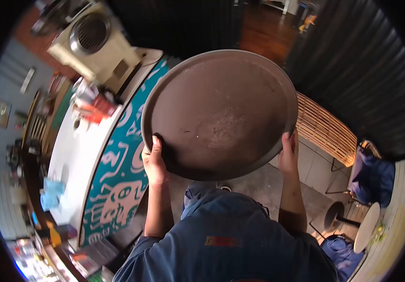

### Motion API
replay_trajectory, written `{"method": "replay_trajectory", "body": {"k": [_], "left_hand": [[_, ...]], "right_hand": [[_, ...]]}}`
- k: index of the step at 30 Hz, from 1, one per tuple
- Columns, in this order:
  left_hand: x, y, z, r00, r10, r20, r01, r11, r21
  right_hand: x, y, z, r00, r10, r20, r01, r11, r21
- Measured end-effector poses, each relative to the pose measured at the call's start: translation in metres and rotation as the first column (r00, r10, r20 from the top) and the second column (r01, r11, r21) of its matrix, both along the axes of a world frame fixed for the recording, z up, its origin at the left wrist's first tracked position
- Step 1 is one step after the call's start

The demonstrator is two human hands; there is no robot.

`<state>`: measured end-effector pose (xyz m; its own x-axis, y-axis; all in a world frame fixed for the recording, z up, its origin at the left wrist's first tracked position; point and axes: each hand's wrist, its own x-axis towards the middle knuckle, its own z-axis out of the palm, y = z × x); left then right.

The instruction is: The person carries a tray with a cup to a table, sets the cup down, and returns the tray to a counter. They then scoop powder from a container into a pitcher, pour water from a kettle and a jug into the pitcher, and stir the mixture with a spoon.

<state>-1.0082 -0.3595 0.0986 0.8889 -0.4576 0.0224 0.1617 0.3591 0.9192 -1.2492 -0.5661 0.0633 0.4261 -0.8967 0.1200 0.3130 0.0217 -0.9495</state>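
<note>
A large round brown serving tray (pixel 188 103) is held out in front of my body, its inner face turned up toward me. Pale scuffs and small specks mark the middle of it. My left hand (pixel 154 162) grips the rim at the lower left, thumb over the edge. On the lower right rim my right hand (pixel 287 152) is closed in the same way, thumb on the upper side. The fingers beneath the tray are mostly hidden. Nothing stands on the tray.
To the left runs a white counter (pixel 73 157) with a teal patterned front, bearing a beige machine (pixel 96 42), red and white items and a blue cloth (pixel 52 193). On the right are a woven bench (pixel 325 127), a small round table (pixel 367 228) and dark corrugated walls (pixel 357 70).
</note>
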Motion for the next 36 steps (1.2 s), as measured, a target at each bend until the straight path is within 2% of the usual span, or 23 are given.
{"method": "replay_trajectory", "body": {"k": [1,2,4,7,9,11,13,15,16,17,19,20,24,26,29,32,35,36], "left_hand": [[0.001,-0.024,0.002,0.999,-0.040,0.001,0.040,0.999,-0.005],[0.004,-0.048,0.002,0.996,-0.083,-0.022,0.083,0.996,0.015],[0.019,-0.088,-0.008,0.985,-0.169,-0.044,0.171,0.984,0.048],[0.061,-0.147,-0.030,0.908,-0.379,-0.176,0.378,0.925,-0.040],[0.088,-0.187,-0.042,0.913,-0.385,-0.130,0.392,0.920,0.027],[0.116,-0.230,-0.046,0.925,-0.374,-0.066,0.373,0.928,-0.025],[0.161,-0.263,-0.040,0.897,-0.431,-0.099,0.435,0.900,0.029],[0.195,-0.294,-0.027,0.917,-0.379,-0.128,0.379,0.925,-0.019],[0.219,-0.305,-0.030,0.915,-0.401,-0.052,0.398,0.916,-0.051],[0.238,-0.312,-0.028,0.915,-0.400,-0.055,0.401,0.916,0.009],[0.255,-0.331,-0.002,0.927,-0.366,-0.079,0.363,0.930,-0.054],[0.266,-0.338,-0.002,0.933,-0.352,-0.078,0.350,0.936,-0.045],[0.304,-0.368,-0.013,0.960,-0.269,-0.075,0.269,0.963,-0.007],[0.319,-0.383,-0.026,0.969,-0.221,-0.108,0.223,0.975,0.011],[0.342,-0.412,-0.043,0.994,-0.060,-0.094,0.069,0.994,0.088],[0.359,-0.442,-0.032,0.992,0.075,-0.104,-0.065,0.993,0.097],[0.383,-0.460,-0.028,0.973,0.219,-0.073,-0.213,0.973,0.090],[0.390,-0.463,-0.027,0.957,0.284,-0.060,-0.276,0.954,0.113]], "right_hand": [[-0.003,-0.008,-0.002,0.995,-0.101,0.012,0.100,0.995,0.022],[-0.004,-0.014,0.003,0.987,-0.162,0.011,0.162,0.986,-0.027],[-0.009,-0.034,-0.007,0.974,-0.223,0.045,0.224,0.975,-0.002],[0.019,-0.068,-0.011,0.932,-0.361,0.029,0.361,0.932,-0.016],[0.045,-0.091,-0.012,0.897,-0.441,0.014,0.441,0.897,0.004],[0.083,-0.123,-0.011,0.873,-0.487,0.034,0.487,0.873,0.025],[0.118,-0.148,-0.001,0.869,-0.494,0.014,0.493,0.868,0.054],[0.160,-0.175,0.012,0.854,-0.520,0.034,0.520,0.854,-0.009],[0.177,-0.191,0.010,0.842,-0.538,0.033,0.539,0.840,-0.063],[0.192,-0.203,0.014,0.851,-0.524,0.027,0.525,0.849,-0.062],[0.224,-0.223,0.025,0.865,-0.499,0.047,0.500,0.866,-0.014],[0.238,-0.235,0.024,0.854,-0.515,0.071,0.513,0.857,0.047],[0.284,-0.285,0.006,0.893,-0.445,0.071,0.439,0.894,0.083],[0.307,-0.316,-0.003,0.885,-0.463,0.047,0.452,0.880,0.150],[0.346,-0.374,-0.010,0.939,-0.345,-0.015,0.343,0.926,0.156],[0.399,-0.434,-0.008,0.962,-0.273,0.006,0.272,0.957,0.100],[0.453,-0.485,-0.002,0.997,-0.071,0.037,0.071,0.997,0.015],[0.468,-0.504,-0.009,0.997,-0.060,-0.041,0.063,0.995,0.076]]}}
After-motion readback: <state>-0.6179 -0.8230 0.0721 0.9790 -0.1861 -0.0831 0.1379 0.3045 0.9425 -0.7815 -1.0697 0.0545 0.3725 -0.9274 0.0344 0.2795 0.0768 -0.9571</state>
